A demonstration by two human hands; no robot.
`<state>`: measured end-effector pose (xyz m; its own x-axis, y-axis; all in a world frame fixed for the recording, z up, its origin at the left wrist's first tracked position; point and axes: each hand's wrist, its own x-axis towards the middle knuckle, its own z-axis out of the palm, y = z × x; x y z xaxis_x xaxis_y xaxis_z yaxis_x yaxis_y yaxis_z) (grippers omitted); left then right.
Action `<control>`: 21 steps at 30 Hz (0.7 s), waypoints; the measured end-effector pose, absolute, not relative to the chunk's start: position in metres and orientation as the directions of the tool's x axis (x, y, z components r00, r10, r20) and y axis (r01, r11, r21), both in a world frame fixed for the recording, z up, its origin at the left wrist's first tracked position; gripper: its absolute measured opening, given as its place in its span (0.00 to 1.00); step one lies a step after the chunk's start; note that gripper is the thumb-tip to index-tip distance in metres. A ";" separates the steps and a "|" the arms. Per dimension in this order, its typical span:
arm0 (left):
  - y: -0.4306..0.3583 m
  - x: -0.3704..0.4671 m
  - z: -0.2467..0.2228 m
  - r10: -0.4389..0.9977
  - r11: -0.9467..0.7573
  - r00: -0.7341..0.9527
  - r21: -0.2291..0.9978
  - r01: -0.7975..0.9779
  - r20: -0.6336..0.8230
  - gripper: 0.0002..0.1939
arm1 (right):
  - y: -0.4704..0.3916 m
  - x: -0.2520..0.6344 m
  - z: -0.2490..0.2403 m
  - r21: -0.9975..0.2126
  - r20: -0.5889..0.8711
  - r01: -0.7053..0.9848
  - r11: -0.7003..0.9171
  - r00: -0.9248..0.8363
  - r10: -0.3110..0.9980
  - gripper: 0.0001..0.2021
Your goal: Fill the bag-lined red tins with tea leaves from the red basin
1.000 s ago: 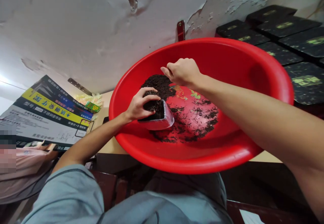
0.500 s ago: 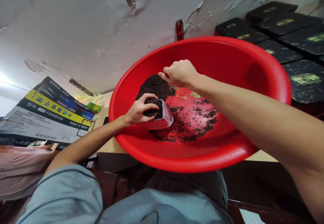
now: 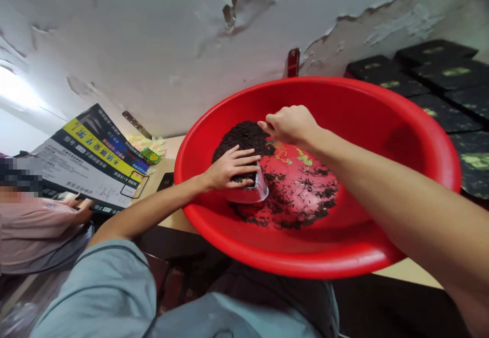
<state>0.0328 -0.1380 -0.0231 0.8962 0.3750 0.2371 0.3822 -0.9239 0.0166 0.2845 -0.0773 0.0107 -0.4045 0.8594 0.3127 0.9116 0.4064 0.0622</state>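
A large red basin (image 3: 344, 256) holds a mound of dark soil (image 3: 244, 135) at its left side, with loose crumbs scattered over the printed bottom. Beside the mound stands a clear square container (image 3: 261, 188) filled with soil. My left hand (image 3: 235, 167) lies over the container's top with its fingers spread, covering much of the soil in it. My right hand (image 3: 288, 124) hovers at the right edge of the mound, its fingers curled closed; whatever they hold, if anything, is hidden.
Black packages (image 3: 439, 78) are stacked behind the basin at the right. A printed cardboard sheet (image 3: 103, 160) and a small green box (image 3: 150, 155) are at the left. Another person in a pink top (image 3: 38, 231) sits at the far left.
My left hand's fingers have gone from curled into the container's soil to spread flat across its top. The whole view has shifted, with the basin now lower and further right.
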 end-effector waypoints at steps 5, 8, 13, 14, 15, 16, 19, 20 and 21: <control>-0.141 0.035 -0.015 0.492 -0.868 0.860 -0.004 0.497 0.134 0.30 | -0.074 0.288 0.018 0.105 0.265 0.911 0.398 -0.411 0.872 0.30; -0.153 0.032 -0.006 0.537 -0.831 0.817 -0.033 0.555 0.210 0.22 | -0.071 0.292 0.024 0.076 0.237 0.917 0.392 -0.399 0.886 0.29; -0.171 0.037 -0.003 0.709 -0.704 0.704 -0.005 0.710 0.050 0.11 | -0.072 0.298 0.033 0.003 0.218 0.922 0.388 -0.379 0.899 0.25; -0.172 0.040 -0.002 0.728 -0.686 0.686 -0.017 0.728 -0.003 0.11 | -0.073 0.298 0.034 0.004 0.223 0.920 0.392 -0.383 0.896 0.25; -0.171 0.044 -0.001 0.741 -0.671 0.669 -0.027 0.741 -0.056 0.11 | -0.075 0.298 0.035 0.006 0.228 0.918 0.398 -0.388 0.893 0.24; -0.170 0.048 0.002 0.752 -0.656 0.649 -0.034 0.754 -0.113 0.13 | -0.077 0.298 0.035 0.003 0.230 0.914 0.405 -0.395 0.890 0.24; -0.163 0.061 0.015 0.792 -0.581 0.541 -0.077 0.810 -0.284 0.19 | -0.079 0.296 0.037 -0.017 0.234 0.902 0.431 -0.415 0.879 0.22; -0.161 0.065 0.020 0.811 -0.543 0.487 -0.109 0.832 -0.324 0.21 | -0.078 0.296 0.038 -0.022 0.237 0.898 0.438 -0.421 0.875 0.22; -0.160 0.069 0.025 0.830 -0.504 0.432 -0.142 0.852 -0.353 0.22 | -0.078 0.296 0.038 -0.028 0.243 0.895 0.446 -0.426 0.871 0.22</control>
<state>0.0695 -0.1601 0.0249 0.4318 0.8300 -0.3531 0.8520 -0.5038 -0.1424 0.2955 -0.0780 0.0384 -0.4263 0.8714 0.2427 0.8948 0.4456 -0.0279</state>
